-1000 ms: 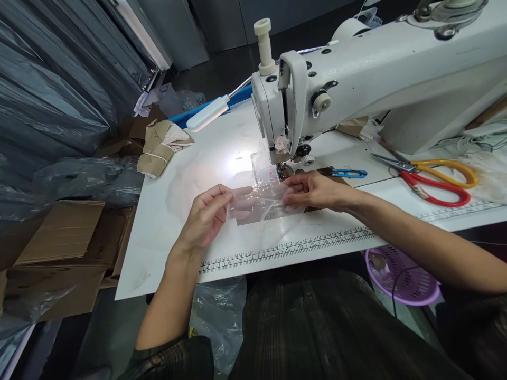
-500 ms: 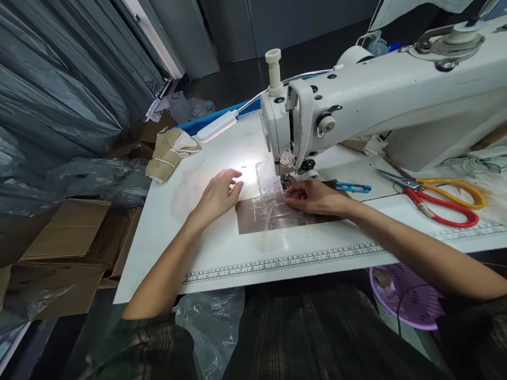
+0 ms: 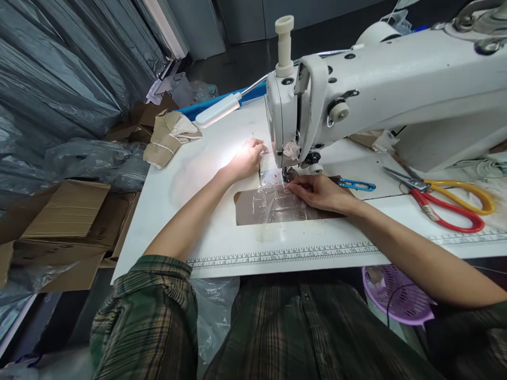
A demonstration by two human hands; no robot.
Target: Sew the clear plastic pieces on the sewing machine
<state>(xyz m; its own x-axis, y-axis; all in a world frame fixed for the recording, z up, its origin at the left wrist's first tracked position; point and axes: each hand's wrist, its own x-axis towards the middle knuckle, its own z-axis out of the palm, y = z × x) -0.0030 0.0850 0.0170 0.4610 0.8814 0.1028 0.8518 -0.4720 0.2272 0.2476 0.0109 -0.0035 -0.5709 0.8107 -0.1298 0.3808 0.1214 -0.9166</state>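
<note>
A white sewing machine (image 3: 291, 121) stands over the table, its presser foot (image 3: 285, 174) down by a clear plastic sheet (image 3: 271, 178) with small red marks. At the sheet's far left edge is my left hand (image 3: 247, 160), brightly lit, its fingertips closed on the plastic. Just right of the presser foot, my right hand (image 3: 319, 192) pinches the near part of the sheet between thumb and fingers. Under the plastic lies a brown flat piece (image 3: 247, 208), partly covered by my right hand. The needle point is too small to make out.
Blue thread snips (image 3: 356, 184) lie right of my right hand, with red-and-yellow-handled scissors (image 3: 447, 198) beyond. A lamp (image 3: 217, 111) and a folded tan bundle (image 3: 166, 137) are at the back left. A printed ruler (image 3: 285, 255) runs along the front edge, above a purple basket (image 3: 400, 295).
My left hand has moved forward and right, from beside the sheet to its far edge, and its fingers have closed. My right hand stays by the presser foot. The view has shifted slightly.
</note>
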